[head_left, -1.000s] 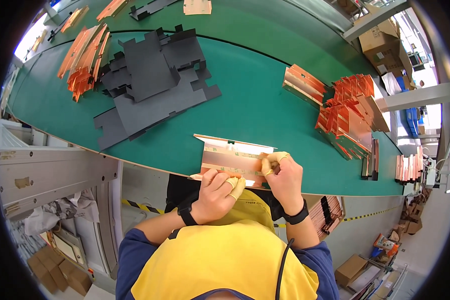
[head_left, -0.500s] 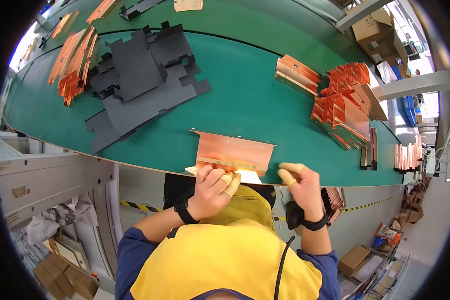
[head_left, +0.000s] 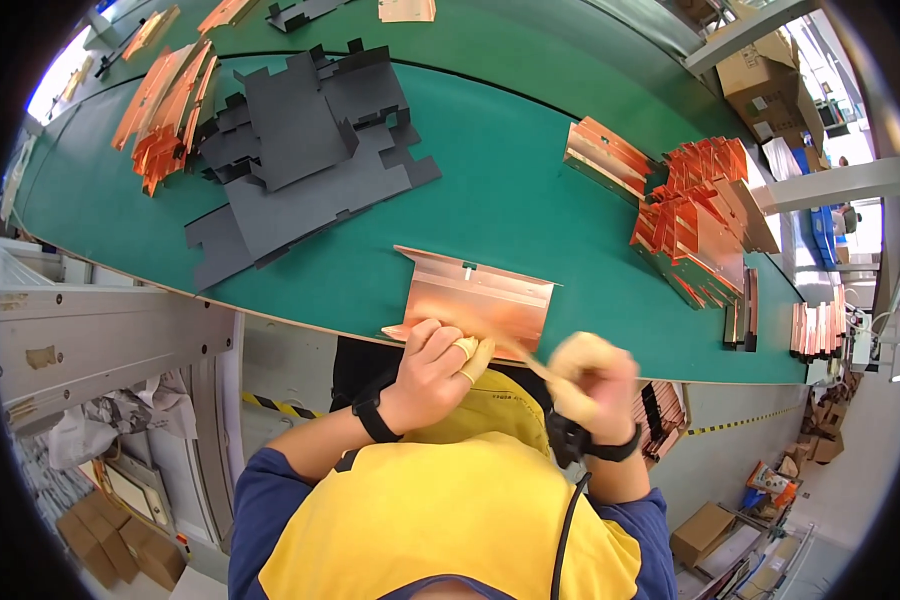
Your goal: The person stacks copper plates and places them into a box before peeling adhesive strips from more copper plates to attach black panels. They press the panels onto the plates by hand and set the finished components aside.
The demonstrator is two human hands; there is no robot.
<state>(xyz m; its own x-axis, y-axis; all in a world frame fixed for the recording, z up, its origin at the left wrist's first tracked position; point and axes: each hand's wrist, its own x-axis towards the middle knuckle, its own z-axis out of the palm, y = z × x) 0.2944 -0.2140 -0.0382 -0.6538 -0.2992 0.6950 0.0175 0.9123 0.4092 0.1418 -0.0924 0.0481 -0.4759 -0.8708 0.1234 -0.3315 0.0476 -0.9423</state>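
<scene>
Since half a second ago, the right hand (head_left: 592, 378) has been drawn back from the copper-coloured card (head_left: 478, 300) toward the body, blurred, closed on a thin pale strip (head_left: 526, 362) still attached near the card's lower edge. The left hand (head_left: 432, 370) is pressed, fingers curled, on that edge, where the card overhangs the green belt (head_left: 490, 190). A jerky pull could tear the strip or drag the glossy, folded-flap sheet off. Matte black die-cut blanks (head_left: 300, 150) and stacked shiny copper blanks (head_left: 700, 215) lie beyond.
</scene>
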